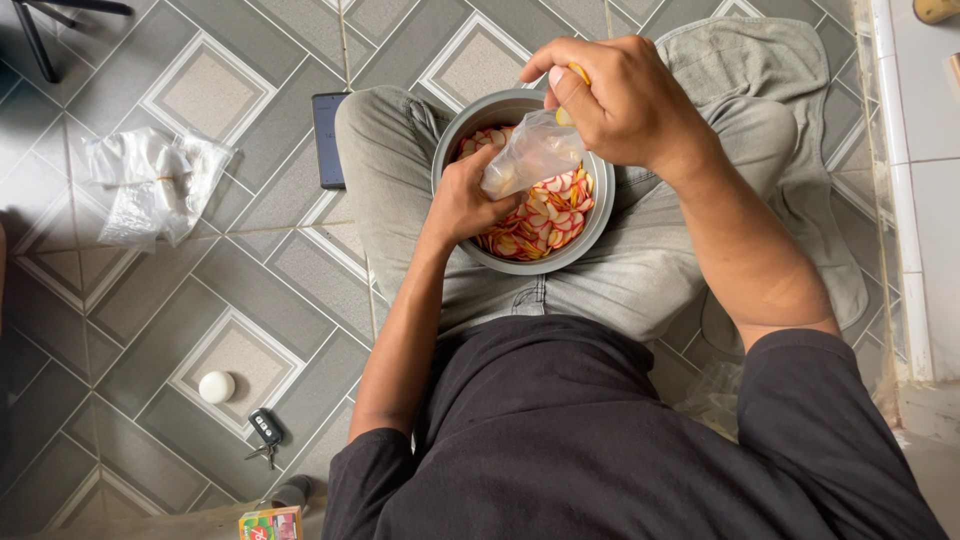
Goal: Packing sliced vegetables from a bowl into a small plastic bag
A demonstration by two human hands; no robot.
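Landmark: the round grey metal bowl (520, 108) resting in the lap of a seated, cross-legged person in grey jeans; every place below is told from it.
Nearest, below the bowl: the person's black shirt fills the lower frame; a small colourful carton (270, 523) sits at the bottom edge, down-left of the bowl.
Key fob: a black key fob with keys (265, 430) lies on the tiled floor, well down-left of the bowl.
White lid: a small round white object (216, 386) lies just above the fob, well left of the bowl.
Left hand: the left hand (470, 200) is over the bowl's left side, fingers curled closed around the bottom of a small clear plastic bag (532, 153).
Bowl contents: thin pink, white and yellow crackers (545, 220) cover the lower right of the bowl's inside.
Bag: held above the bowl's middle, tilted, with some pale pieces inside; it is between both hands.
Right hand: the right hand (615, 100) is over the bowl's upper right rim, fingers pinched shut on the bag's top, a yellow band (579, 73) at the fingertips.
Phone: a dark phone (328, 140) lies flat on the floor just left of the knee, left of the bowl.
Plastic heap: crumpled clear bags (150, 185) lie far left of the bowl.
Cloth: a grey cloth (770, 60) lies under the leg, right of the bowl.
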